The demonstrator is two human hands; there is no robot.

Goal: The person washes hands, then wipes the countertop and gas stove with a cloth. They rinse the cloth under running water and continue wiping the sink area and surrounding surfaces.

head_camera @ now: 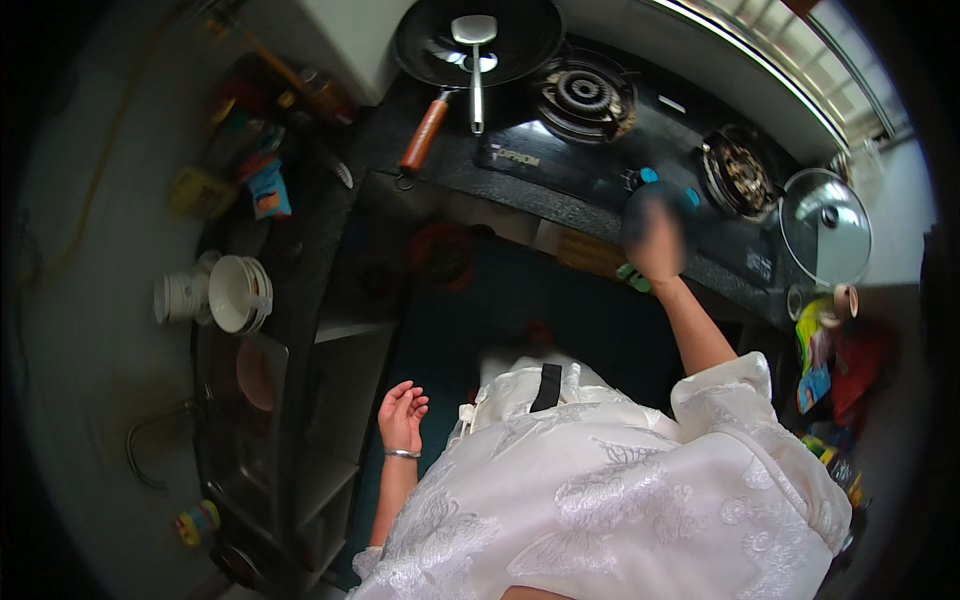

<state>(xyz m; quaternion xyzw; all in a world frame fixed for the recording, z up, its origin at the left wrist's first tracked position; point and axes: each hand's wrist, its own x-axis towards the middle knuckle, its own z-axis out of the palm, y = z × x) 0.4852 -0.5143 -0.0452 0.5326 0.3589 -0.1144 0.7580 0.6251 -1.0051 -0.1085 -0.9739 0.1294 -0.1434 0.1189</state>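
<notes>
My left hand (403, 416) hangs in front of the white patterned garment (592, 480), its fingers loosely curled and holding nothing. A metal bangle (402, 453) is on that wrist. My right hand (658, 244) reaches out to the front edge of a black gas stove (555, 150), close to its blue knobs (649, 175). That hand is blurred, with a dark round smear about it, so its fingers and anything in them cannot be made out. To the left on the stove rests a wok (420, 52) with a wooden handle (424, 135), and a metal spatula (475, 37) lies across it.
A left burner (586, 91) and right burner (739, 174) are bare of pans. A glass lid (825, 240) leans at the right. Stacked white bowls (238, 294) stand on the left counter, above a sink (255, 450) with a curved faucet (139, 442). A blue packet (268, 191) lies farther back.
</notes>
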